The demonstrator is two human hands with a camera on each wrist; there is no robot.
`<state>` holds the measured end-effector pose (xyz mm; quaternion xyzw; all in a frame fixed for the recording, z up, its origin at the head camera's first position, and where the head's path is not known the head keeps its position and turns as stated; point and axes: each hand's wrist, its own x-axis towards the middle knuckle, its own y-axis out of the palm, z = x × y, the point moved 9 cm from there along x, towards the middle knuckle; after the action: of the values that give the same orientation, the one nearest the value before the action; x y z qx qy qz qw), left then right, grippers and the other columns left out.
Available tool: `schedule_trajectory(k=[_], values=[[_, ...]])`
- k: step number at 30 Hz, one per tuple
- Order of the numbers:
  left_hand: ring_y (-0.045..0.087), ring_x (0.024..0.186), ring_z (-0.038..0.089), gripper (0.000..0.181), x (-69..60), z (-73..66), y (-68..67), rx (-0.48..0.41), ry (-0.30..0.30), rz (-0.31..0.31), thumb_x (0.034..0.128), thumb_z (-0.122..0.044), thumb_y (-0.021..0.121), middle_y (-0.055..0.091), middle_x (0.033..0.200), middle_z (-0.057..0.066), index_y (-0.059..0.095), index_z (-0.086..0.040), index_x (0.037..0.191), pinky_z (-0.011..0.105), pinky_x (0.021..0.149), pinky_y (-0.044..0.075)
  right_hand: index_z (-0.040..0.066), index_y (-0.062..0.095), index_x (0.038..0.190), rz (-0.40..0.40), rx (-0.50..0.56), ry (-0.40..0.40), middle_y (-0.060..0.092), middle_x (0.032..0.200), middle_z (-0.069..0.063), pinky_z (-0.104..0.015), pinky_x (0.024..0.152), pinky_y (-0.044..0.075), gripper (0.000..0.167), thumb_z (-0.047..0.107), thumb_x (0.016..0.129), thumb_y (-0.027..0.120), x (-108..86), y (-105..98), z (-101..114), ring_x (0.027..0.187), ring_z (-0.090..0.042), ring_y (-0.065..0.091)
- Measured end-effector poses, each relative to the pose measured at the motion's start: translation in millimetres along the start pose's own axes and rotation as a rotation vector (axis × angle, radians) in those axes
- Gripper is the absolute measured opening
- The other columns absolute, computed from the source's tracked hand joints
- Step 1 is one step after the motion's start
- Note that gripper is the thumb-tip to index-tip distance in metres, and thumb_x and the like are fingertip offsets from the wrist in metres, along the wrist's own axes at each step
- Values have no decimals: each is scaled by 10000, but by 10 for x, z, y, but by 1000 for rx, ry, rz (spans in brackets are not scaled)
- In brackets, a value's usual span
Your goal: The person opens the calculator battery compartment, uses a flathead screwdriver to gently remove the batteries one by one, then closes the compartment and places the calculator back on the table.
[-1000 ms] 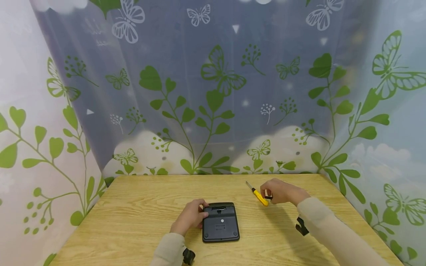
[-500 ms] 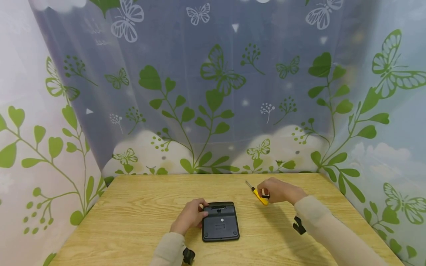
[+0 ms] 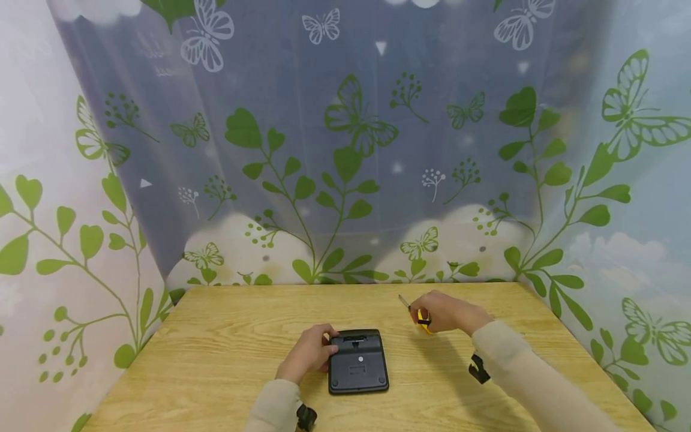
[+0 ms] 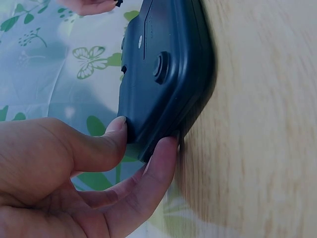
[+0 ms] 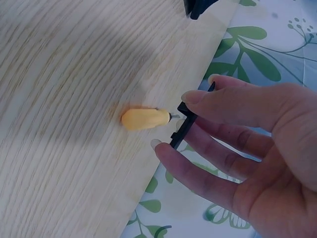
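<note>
A black calculator [image 3: 358, 372] lies face down on the table, with an uncovered battery recess [image 3: 360, 338] near its far edge. My left hand [image 3: 306, 353] pinches its left edge near the far corner; in the left wrist view the thumb lies on the back and a finger at the side. Over to the right, my right hand [image 3: 444, 311] holds a small black battery cover [image 5: 182, 132] between thumb and fingers, raised above the table. Beneath that hand a yellow-handled screwdriver [image 5: 145, 119] lies on the wood, partly hidden in the head view.
The wooden table [image 3: 237, 318] reaches back to a hanging cloth [image 3: 291, 198] printed with leaves and butterflies. Similar cloth walls stand at both sides. A black strap mount [image 3: 478, 368] sits on the right wrist, another [image 3: 306, 415] on the left.
My right hand has moved slightly left with the battery cover, and now hides more of the screwdriver. The left hand and the calculator have stayed where they were.
</note>
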<state>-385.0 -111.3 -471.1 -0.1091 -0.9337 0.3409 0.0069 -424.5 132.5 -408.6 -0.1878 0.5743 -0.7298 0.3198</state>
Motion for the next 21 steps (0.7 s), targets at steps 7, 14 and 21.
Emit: schedule_trajectory(k=[7, 14, 21], values=[[647, 766, 216, 245, 1, 17, 13, 3, -1, 0, 980, 3, 663, 644, 1014, 176, 652, -29, 1222, 327, 572, 608, 112, 705, 933, -5, 37, -5, 676, 890, -52, -262, 658, 495, 280, -127, 800, 770, 20, 47, 34, 755, -107, 559], [641, 758, 210, 239, 8, 16, 10, 2, 3, -1, 979, 3, 664, 643, 1004, 169, 653, -29, 1215, 323, 568, 605, 110, 712, 961, -13, 32, -25, 677, 911, -53, -262, 658, 486, 289, -132, 805, 744, 38, 41, 58, 750, -88, 540], [645, 750, 212, 235, 6, 2, 3, 7, 10, 1, 975, 4, 669, 649, 1006, 171, 659, -34, 1207, 326, 561, 605, 151, 716, 962, -28, 29, -51, 700, 960, -47, -279, 690, 537, 305, -116, 816, 747, 59, 31, 99, 826, -143, 628]])
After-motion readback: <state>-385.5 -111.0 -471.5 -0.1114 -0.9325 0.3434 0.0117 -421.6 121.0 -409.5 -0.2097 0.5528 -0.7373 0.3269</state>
